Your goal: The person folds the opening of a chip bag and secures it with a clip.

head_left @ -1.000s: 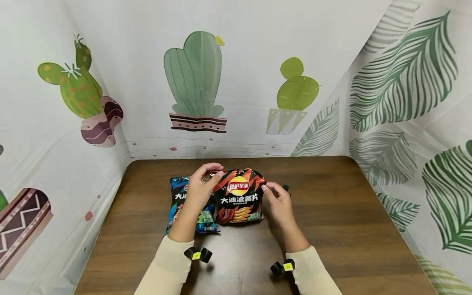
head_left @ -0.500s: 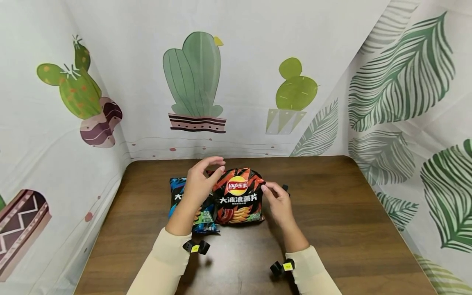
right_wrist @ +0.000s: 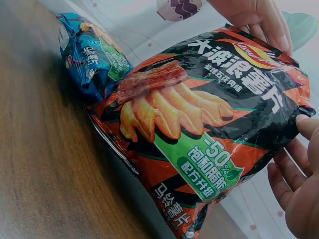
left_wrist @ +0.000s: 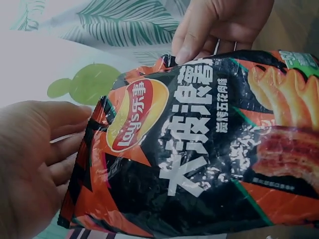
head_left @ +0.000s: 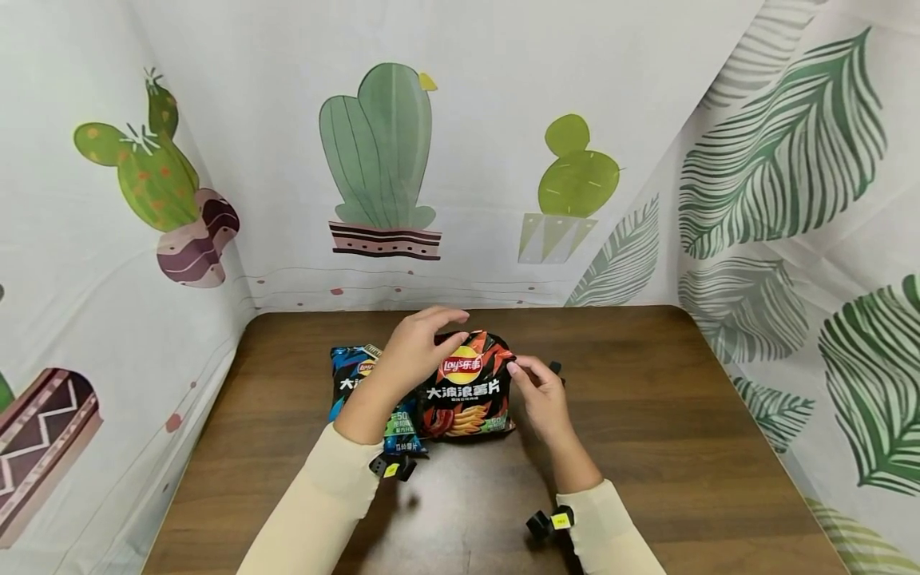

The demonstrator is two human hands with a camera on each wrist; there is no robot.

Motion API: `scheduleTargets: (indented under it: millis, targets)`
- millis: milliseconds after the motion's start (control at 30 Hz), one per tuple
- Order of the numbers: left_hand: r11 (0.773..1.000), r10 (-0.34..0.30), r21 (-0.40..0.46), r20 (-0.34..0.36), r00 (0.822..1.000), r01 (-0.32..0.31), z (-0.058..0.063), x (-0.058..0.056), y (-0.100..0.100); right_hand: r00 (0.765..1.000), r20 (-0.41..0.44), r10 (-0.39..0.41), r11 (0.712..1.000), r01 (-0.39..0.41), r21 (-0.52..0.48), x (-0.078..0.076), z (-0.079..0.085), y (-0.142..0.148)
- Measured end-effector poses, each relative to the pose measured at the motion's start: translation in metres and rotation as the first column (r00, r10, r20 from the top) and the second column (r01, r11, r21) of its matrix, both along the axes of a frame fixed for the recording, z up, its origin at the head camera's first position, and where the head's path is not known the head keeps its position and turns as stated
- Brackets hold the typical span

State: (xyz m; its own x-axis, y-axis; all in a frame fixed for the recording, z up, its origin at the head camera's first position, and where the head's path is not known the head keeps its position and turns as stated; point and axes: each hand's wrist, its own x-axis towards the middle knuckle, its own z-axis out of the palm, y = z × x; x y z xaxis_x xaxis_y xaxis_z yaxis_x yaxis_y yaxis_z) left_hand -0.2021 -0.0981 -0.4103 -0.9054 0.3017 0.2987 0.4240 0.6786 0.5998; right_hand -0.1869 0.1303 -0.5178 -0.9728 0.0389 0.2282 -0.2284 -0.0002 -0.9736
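Observation:
A black and orange Lay's chip bag [head_left: 467, 399] stands upright on the table, its printed front facing me. My right hand [head_left: 546, 403] pinches its upper right corner between thumb and fingers. Over the top left of that bag is my left hand [head_left: 413, 359], thumb and fingers spread apart in a loose curve. In the left wrist view, the left hand's fingers [left_wrist: 62, 144] lie right at the bag's top seam, partly behind it. A blue Lay's chip bag [head_left: 348, 383] is just left of the orange one, partly hidden by my left forearm.
The brown wooden table [head_left: 647, 447] extends to both sides and toward me. Behind it hangs a white cloth [head_left: 489, 104] with printed cacti and leaves, which also runs along the left and right sides. Both wrists carry small black cameras.
My left hand first loosened and spread at the bag's top left, then shifted right over its upper edge. The right hand keeps its pinch on the corner, and both bags stay put.

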Motion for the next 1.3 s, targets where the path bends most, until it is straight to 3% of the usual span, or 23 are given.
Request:
scheduleTargets:
  millis: [167,333,767,1300]
  targets:
    - [0.99,-0.056,-0.125,0.019,0.998,0.057,0.004,-0.004,0.005,1.0,0.005,0.001,1.0,-0.001,0.0,0.001,0.001,-0.001]
    - [0.982,-0.099,-0.163,-0.005,0.995,0.096,0.005,-0.007,0.01,1.0,0.001,0.008,1.0,-0.008,0.009,0.001,0.001,0.0]
    - [0.984,-0.107,-0.144,-0.036,0.994,0.101,0.005,-0.01,0.011,1.0,0.001,-0.008,1.0,0.008,0.01,0.001,0.001,0.002]
    - [0.98,-0.152,-0.13,-0.025,0.988,0.148,0.008,-0.01,0.01,1.0,-0.016,-0.026,0.995,0.027,0.1,0.0,-0.003,0.007]
